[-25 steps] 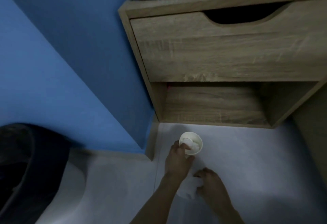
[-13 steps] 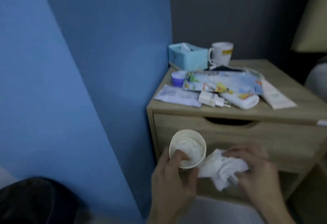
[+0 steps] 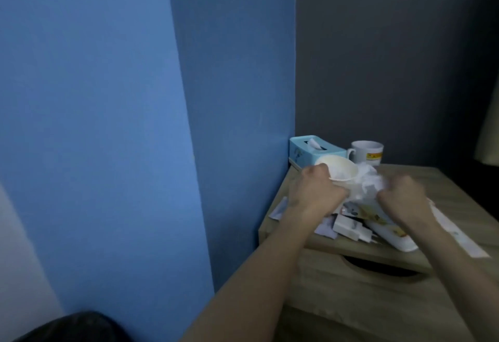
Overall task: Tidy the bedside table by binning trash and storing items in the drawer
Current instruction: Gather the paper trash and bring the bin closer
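Note:
My left hand (image 3: 316,193) grips a white paper cup (image 3: 337,170) with tissue inside, held above the wooden bedside table (image 3: 453,187). Right beside it, my right hand (image 3: 405,198) clutches a crumpled white tissue (image 3: 451,185) that touches the cup. Under my hands on the tabletop lie a white charger (image 3: 351,228), a white tube (image 3: 391,236), a long wrapper (image 3: 456,233) and papers (image 3: 280,210). The drawer (image 3: 378,295) below is closed, its cut-out handle dark. A dark bin (image 3: 78,328) shows at the bottom left.
A teal tissue box (image 3: 313,149) and a white mug (image 3: 367,151) stand at the back of the table against the grey wall. A blue wall runs along the left. A lampshade edge (image 3: 490,136) shows at the far right.
Both hands rose from the floor to above the tabletop, carrying the cup and the tissue. The view tilted up from the floor to the table's top.

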